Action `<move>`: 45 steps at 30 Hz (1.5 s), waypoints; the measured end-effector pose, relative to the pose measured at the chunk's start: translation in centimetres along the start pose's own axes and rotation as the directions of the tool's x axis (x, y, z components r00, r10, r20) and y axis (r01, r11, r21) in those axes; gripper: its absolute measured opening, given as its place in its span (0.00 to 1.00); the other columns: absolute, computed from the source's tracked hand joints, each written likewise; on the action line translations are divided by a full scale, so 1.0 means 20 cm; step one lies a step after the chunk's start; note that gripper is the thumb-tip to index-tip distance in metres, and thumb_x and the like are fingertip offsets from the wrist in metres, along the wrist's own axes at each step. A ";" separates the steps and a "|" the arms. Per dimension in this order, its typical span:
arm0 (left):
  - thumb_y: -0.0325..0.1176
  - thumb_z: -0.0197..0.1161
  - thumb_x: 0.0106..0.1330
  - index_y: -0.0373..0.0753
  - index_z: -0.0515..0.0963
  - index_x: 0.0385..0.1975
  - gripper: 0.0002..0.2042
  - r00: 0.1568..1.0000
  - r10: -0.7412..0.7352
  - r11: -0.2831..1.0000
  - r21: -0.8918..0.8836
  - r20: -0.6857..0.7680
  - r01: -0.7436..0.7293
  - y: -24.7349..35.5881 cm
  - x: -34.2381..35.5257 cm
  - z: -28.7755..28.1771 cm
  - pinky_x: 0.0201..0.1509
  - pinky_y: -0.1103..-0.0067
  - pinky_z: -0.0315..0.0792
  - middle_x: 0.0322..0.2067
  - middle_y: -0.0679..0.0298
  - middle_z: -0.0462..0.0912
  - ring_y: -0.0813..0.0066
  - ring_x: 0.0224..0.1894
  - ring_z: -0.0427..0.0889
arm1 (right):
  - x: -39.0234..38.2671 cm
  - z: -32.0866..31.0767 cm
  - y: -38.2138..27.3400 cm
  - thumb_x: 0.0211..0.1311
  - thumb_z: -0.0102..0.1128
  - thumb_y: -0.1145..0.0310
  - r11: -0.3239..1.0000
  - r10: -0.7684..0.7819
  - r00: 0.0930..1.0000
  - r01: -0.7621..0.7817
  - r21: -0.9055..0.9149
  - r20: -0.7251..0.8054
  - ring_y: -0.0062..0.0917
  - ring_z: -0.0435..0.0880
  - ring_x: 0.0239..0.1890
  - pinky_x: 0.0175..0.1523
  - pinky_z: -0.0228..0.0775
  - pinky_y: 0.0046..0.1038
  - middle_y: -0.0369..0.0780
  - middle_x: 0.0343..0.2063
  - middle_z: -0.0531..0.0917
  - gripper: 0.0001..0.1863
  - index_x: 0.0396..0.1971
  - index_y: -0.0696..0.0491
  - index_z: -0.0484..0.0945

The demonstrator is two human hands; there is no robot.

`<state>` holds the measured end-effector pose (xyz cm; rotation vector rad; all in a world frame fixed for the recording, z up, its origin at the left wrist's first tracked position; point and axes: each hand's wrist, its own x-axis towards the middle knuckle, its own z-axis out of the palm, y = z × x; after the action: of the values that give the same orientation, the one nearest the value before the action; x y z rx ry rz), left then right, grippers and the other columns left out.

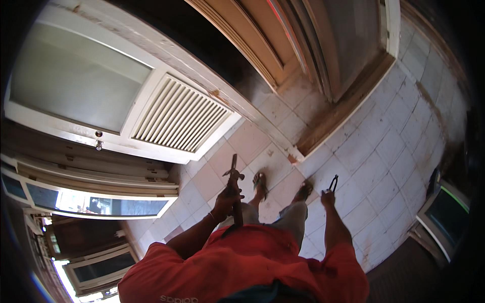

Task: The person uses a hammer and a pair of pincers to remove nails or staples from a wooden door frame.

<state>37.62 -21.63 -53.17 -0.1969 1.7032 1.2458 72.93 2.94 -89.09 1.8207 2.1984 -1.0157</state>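
Observation:
My left hand (225, 202) is closed round a hammer (234, 173), held upright in front of me, with what looks like another long, flat tool alongside it; I cannot make that one out clearly. My right hand (328, 198) hangs out to the right, gripping a dark pair of pliers (334, 182) by one end, above the tiled floor (374, 166). Below both hands are my feet in sandals (260, 184). A white door (81, 86) with a frosted pane and a louvred panel (179, 113) stands at upper left, ahead of my left hand.
A pale doorframe post (262, 118) runs down beside the white door. Brown wooden panels (273, 45) stand beyond it on a dusty sill (348, 103). Glazed window frames (111, 204) lie at my left, more (101, 267) at lower left, and a framed pane (442, 217) leans at the right.

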 end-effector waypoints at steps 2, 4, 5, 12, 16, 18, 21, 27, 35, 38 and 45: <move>0.25 0.65 0.63 0.36 0.75 0.53 0.18 0.982 0.184 0.982 0.042 0.042 -0.186 -0.01 0.03 0.00 0.48 0.74 0.78 0.43 0.63 0.81 0.72 0.44 0.83 | -0.11 -0.15 -0.48 0.70 0.56 0.55 0.813 -0.392 0.896 0.232 0.534 0.207 0.35 0.85 0.42 0.50 0.77 0.35 0.49 0.41 0.85 0.17 0.40 0.54 0.85; 0.26 0.65 0.63 0.36 0.75 0.54 0.18 0.960 0.258 0.955 0.123 0.109 -0.271 0.07 0.01 0.02 0.47 0.74 0.78 0.43 0.64 0.81 0.74 0.44 0.83 | -0.35 -0.27 -0.86 0.66 0.65 0.57 0.670 -0.654 0.725 0.420 0.612 0.219 0.30 0.84 0.43 0.50 0.77 0.32 0.47 0.42 0.84 0.22 0.49 0.60 0.81; 0.26 0.65 0.64 0.36 0.74 0.54 0.18 0.934 0.316 0.914 0.210 0.165 -0.346 0.11 -0.01 0.03 0.47 0.74 0.78 0.43 0.65 0.82 0.76 0.43 0.82 | -0.56 -0.57 -1.23 0.63 0.69 0.59 0.787 -0.463 0.700 0.043 0.616 0.544 0.29 0.82 0.51 0.55 0.75 0.32 0.46 0.48 0.83 0.28 0.56 0.62 0.76; 0.29 0.67 0.64 0.37 0.72 0.60 0.23 0.775 0.500 0.695 0.356 0.386 -0.625 0.62 -0.17 0.15 0.53 0.76 0.76 0.46 0.66 0.82 0.79 0.47 0.80 | -0.96 -0.96 -2.06 0.59 0.72 0.70 0.388 -0.818 0.541 0.271 0.881 0.194 0.27 0.79 0.56 0.57 0.76 0.30 0.43 0.57 0.76 0.40 0.68 0.57 0.60; 0.32 0.69 0.64 0.37 0.70 0.63 0.27 0.627 0.629 0.596 0.233 0.459 -0.769 0.76 -0.14 0.14 0.56 0.75 0.75 0.46 0.64 0.82 0.75 0.49 0.80 | -1.07 -1.12 -2.27 0.60 0.62 0.71 0.490 -0.699 0.712 0.411 0.769 0.065 0.25 0.84 0.42 0.45 0.79 0.30 0.42 0.43 0.80 0.27 0.59 0.58 0.66; 0.31 0.68 0.65 0.36 0.70 0.62 0.26 0.433 0.758 0.460 0.072 0.488 -0.885 0.83 -0.11 0.14 0.54 0.75 0.76 0.45 0.63 0.82 0.74 0.48 0.81 | -1.07 -1.10 -2.28 0.61 0.60 0.74 0.439 -0.578 0.812 0.225 0.870 0.082 0.22 0.82 0.36 0.40 0.78 0.27 0.40 0.37 0.79 0.25 0.58 0.57 0.67; 0.29 0.65 0.67 0.36 0.71 0.58 0.20 0.626 0.615 0.755 -0.129 0.479 -0.643 0.98 -0.12 0.06 0.39 0.78 0.79 0.39 0.65 0.80 0.78 0.38 0.82 | -1.14 -1.14 -2.36 0.62 0.57 0.76 0.458 -0.252 0.968 0.113 0.882 0.007 0.17 0.72 0.15 0.19 0.68 0.22 0.33 0.20 0.73 0.07 0.38 0.54 0.70; 0.46 0.54 0.76 0.39 0.73 0.51 0.17 0.534 0.801 0.597 -0.285 0.270 -0.750 1.40 -0.05 -0.02 0.20 0.86 0.63 0.22 0.73 0.70 0.88 0.18 0.66 | -1.29 -1.16 -2.35 0.65 0.60 0.73 0.484 -0.105 0.990 0.133 0.865 -0.093 0.17 0.71 0.15 0.20 0.68 0.23 0.33 0.21 0.73 0.23 0.58 0.57 0.68; 0.51 0.51 0.77 0.39 0.72 0.43 0.19 0.550 0.795 0.606 -0.355 0.255 -0.711 1.58 0.06 -0.02 0.22 0.86 0.61 0.21 0.75 0.66 0.89 0.20 0.64 | -1.47 -1.23 -2.49 0.64 0.61 0.73 0.622 -0.091 0.972 0.226 0.749 -0.217 0.17 0.72 0.14 0.20 0.67 0.23 0.33 0.20 0.74 0.23 0.58 0.58 0.68; 0.50 0.50 0.77 0.35 0.73 0.48 0.21 0.580 0.759 0.650 -0.288 0.297 -0.703 1.59 0.06 -0.03 0.30 0.82 0.69 0.25 0.71 0.71 0.83 0.25 0.71 | -1.49 -1.31 -2.57 0.64 0.63 0.69 0.716 -0.148 0.962 0.265 0.646 -0.230 0.17 0.74 0.17 0.23 0.68 0.24 0.33 0.20 0.75 0.25 0.59 0.58 0.69; 0.47 0.51 0.77 0.30 0.72 0.54 0.22 0.433 0.891 0.448 -0.114 0.134 -0.887 1.53 0.19 0.00 0.53 0.72 0.71 0.39 0.60 0.77 0.72 0.43 0.75 | -1.39 -1.51 -2.84 0.65 0.64 0.56 0.829 -0.286 0.914 0.387 0.405 -0.287 0.24 0.82 0.26 0.33 0.73 0.30 0.43 0.29 0.83 0.31 0.61 0.57 0.69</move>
<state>16.90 -6.07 -36.53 0.9420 1.6355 1.9715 38.74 -6.75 -28.72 1.8095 2.6645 -1.5931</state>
